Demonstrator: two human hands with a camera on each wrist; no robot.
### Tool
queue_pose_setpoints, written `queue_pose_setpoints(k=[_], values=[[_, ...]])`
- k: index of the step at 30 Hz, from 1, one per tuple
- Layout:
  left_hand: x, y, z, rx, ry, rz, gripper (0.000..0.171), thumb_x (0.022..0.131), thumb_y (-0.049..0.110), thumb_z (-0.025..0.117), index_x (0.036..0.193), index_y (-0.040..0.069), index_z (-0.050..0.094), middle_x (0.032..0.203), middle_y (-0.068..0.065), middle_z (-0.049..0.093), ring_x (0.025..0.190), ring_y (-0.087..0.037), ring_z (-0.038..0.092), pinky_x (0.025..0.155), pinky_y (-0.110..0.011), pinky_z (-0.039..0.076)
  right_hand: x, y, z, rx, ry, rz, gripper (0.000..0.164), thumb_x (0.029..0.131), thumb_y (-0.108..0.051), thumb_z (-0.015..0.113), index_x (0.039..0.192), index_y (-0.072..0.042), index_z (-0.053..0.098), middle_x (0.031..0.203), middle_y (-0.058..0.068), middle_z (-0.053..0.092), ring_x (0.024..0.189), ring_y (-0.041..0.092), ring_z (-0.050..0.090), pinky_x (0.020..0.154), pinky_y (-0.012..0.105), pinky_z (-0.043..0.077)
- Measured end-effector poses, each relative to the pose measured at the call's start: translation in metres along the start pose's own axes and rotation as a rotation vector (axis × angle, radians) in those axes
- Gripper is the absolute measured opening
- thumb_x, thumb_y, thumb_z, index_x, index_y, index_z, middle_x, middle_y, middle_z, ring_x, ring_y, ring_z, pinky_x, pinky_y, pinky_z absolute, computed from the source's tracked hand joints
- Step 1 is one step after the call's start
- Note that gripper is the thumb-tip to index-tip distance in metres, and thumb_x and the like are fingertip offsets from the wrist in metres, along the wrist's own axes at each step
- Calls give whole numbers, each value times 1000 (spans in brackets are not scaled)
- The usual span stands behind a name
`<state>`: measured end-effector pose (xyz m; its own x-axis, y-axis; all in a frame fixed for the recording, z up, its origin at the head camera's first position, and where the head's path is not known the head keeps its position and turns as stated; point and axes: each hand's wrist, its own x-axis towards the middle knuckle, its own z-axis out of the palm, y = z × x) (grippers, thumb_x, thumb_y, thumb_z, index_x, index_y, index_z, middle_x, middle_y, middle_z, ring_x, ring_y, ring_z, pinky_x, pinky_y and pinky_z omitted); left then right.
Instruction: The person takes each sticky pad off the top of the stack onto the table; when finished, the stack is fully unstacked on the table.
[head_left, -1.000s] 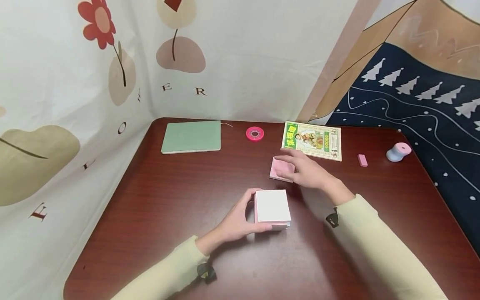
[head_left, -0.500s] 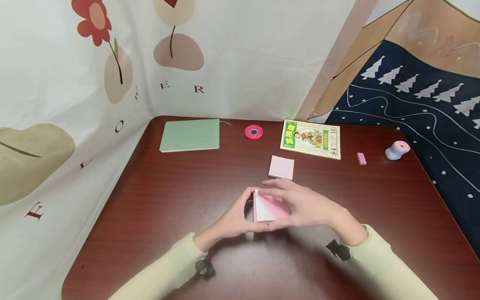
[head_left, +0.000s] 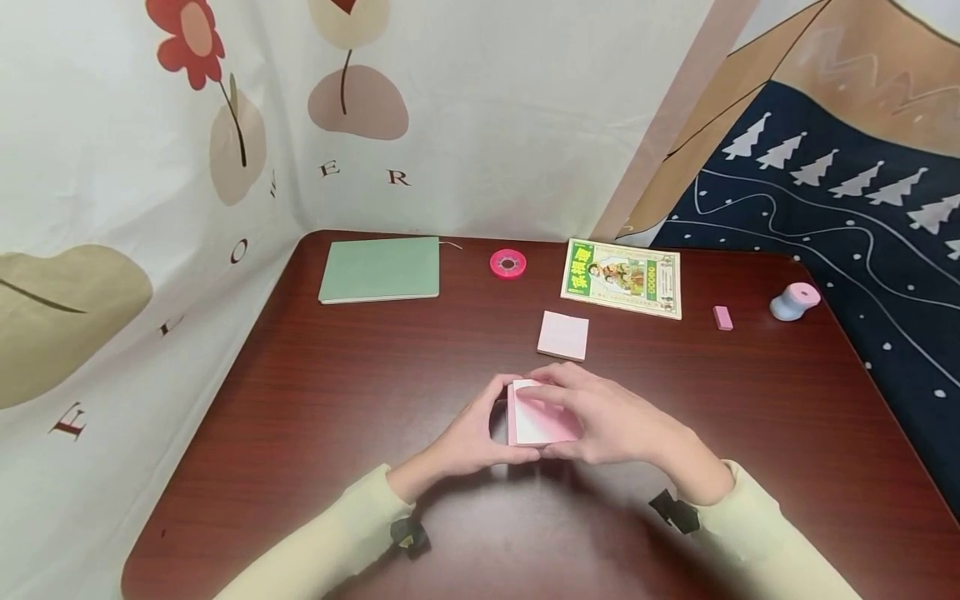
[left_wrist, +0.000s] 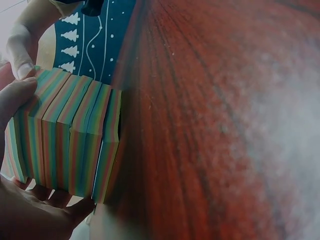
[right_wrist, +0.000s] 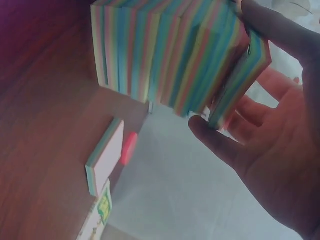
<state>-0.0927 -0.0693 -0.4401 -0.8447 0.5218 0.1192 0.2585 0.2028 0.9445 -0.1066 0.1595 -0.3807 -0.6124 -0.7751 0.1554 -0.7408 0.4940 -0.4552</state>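
Observation:
A stack of sticky note pads (left_wrist: pixel 70 135) with striped, many-coloured edges stands on the table in front of me. My left hand (head_left: pixel 467 437) grips its left side, thumb at the near face and fingers round the far one. On top lies one more pad (right_wrist: pixel 241 82), tilted slightly against those below in the right wrist view. My right hand (head_left: pixel 618 421) holds this pad by its opposite edges, thumb near and fingers far, partly covering its pale pink upper face. Just behind the stack, a separate sticky note pad (head_left: pixel 562 336) lies flat.
Along the back of the table (head_left: pixel 360 358) are a green notebook (head_left: pixel 381 271), a pink tape roll (head_left: pixel 507 264) and a printed yellow-green booklet (head_left: pixel 622 279). A small pink eraser (head_left: pixel 722 317) and a pink-and-blue spool (head_left: pixel 795 302) sit at the right. Printed cloth (head_left: pixel 480 125) hangs behind.
My right hand has come from over the pad behind to the top of the stack, where it now holds a pad. The left hand keeps its grip. A pad still lies behind.

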Motion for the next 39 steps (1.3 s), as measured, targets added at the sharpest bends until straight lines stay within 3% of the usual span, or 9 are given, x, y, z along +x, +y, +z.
queue_pose_setpoints(k=[3,6,12,17,27,32,39], values=[[2,-18,2,9,-2,-3,84,69,21,90,138,18,41,131,6,54,124,-15,48,107,-47,34,-3,4,-9,-1,19,25,67,75,-35,84,135,-17,59,135,0,51,119,14,48,94,35,46],[2,-20,2,11,-6,-2,83,69,26,90,136,21,42,127,10,54,122,-12,49,105,-44,36,-7,17,-22,12,50,93,69,75,-39,84,136,-19,59,136,-1,51,119,16,49,94,40,46],[2,-21,0,24,-10,4,83,68,27,91,136,21,43,124,12,55,119,-11,49,104,-43,36,-19,67,-40,-2,107,288,70,76,-35,84,138,-18,56,137,4,51,123,26,46,98,50,40],[2,-19,-1,26,-17,-8,85,66,24,92,135,23,43,123,11,55,119,-13,49,104,-44,36,-25,107,-32,-28,99,369,67,76,-23,84,136,-9,57,136,13,51,125,33,44,102,55,35],[5,-24,0,113,-31,-56,93,60,28,95,136,21,42,125,9,54,118,-11,48,105,-40,36,-29,139,-6,-27,59,381,67,76,-15,82,137,-5,55,136,18,49,124,36,42,101,54,36],[5,-25,1,158,-41,-84,91,60,30,94,135,20,43,124,8,55,116,-11,49,104,-40,37,-28,144,-3,-26,31,389,67,78,-14,82,138,-5,54,138,19,49,125,36,41,103,54,34],[5,-23,1,176,-37,-72,87,62,27,93,133,18,44,123,5,56,115,-14,51,103,-41,39,-27,142,-4,-38,9,400,69,79,-18,81,141,-6,52,140,24,45,125,40,39,102,55,35]])
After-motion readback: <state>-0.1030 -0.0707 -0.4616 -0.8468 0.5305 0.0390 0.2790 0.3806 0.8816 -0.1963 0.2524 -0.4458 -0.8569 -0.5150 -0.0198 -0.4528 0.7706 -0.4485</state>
